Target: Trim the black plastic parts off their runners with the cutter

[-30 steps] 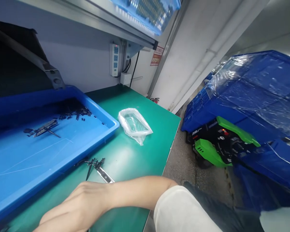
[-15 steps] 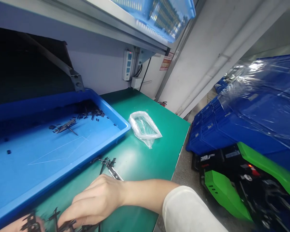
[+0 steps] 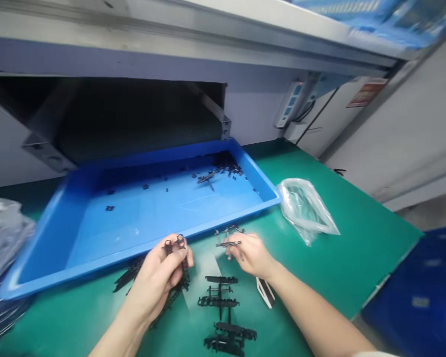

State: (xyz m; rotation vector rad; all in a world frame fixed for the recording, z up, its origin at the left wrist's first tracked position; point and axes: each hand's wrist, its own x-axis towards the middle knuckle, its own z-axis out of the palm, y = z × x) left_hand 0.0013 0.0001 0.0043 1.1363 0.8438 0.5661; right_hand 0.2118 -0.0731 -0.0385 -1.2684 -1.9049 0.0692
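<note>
Table point(image 3: 371, 238), green, holds one blue tray point(image 3: 144, 213). Two arms point(image 3: 312, 302) reach in from the bottom. The left hand point(image 3: 161, 272) curls, pinching a black part with two rings point(image 3: 179, 245); the right hand point(image 3: 254, 255), turned inward, pinches a thin black piece point(image 3: 229, 244) near the tray. One clear bag point(image 3: 306, 206) lies right of it. Between the arms lie more black parts point(image 3: 235, 329), too jumbled to count.

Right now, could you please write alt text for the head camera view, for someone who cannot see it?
The left hand holds black parts over a green table, while the right hand touches a thin black piece. Nearer the camera lie dark pieces; behind the hands is a blue tray, with a clear plastic bag to its right.
</note>
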